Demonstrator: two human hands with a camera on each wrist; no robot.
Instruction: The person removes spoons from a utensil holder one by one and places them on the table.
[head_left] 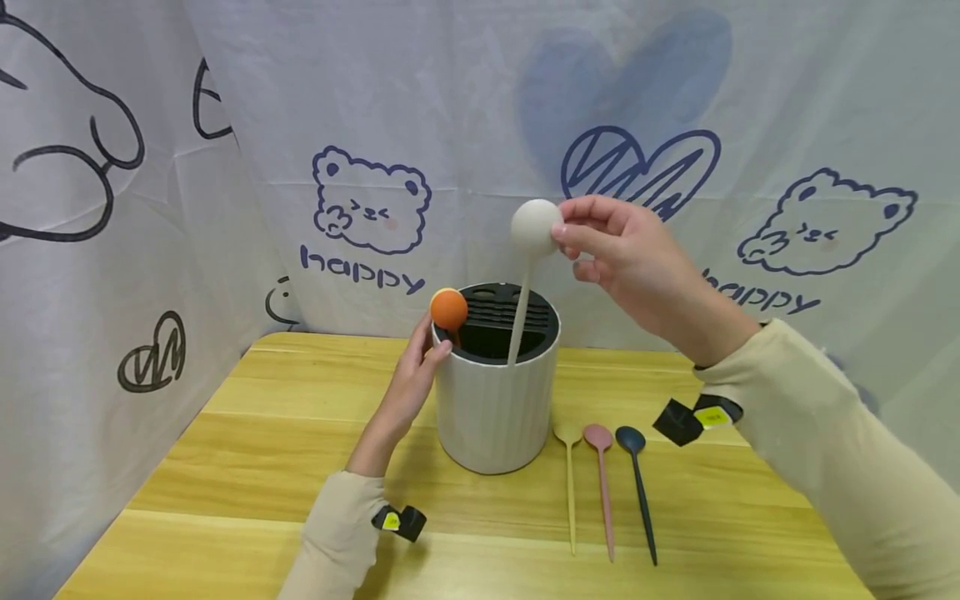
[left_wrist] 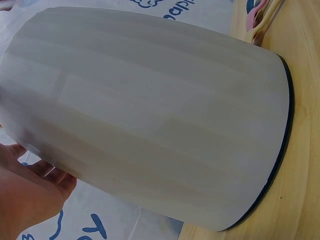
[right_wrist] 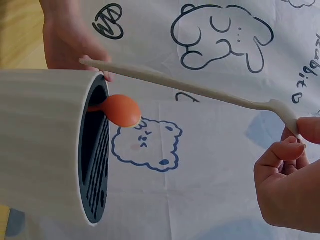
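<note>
My right hand (head_left: 630, 258) pinches a white spoon (head_left: 534, 227) by its round bowl, the long handle slanting down. In the head view the handle's lower end overlaps the front rim of a white ribbed utensil holder (head_left: 495, 417) with a black slotted top. The right wrist view shows that handle end (right_wrist: 92, 62) outside the holder's opening, near my left hand. My left hand (head_left: 408, 375) holds the holder's left side near the rim, thumb at the front and fingers along the wall. An orange spoon (head_left: 449, 309) stands in the holder, bowl up, beside those fingers.
On the wooden table (head_left: 247, 475), right of the holder, a yellow spoon (head_left: 570, 483), a pink spoon (head_left: 603, 475) and a dark blue spoon (head_left: 640, 483) lie side by side, bowls away from me. A white printed cloth (head_left: 465, 92) hangs behind and at the left.
</note>
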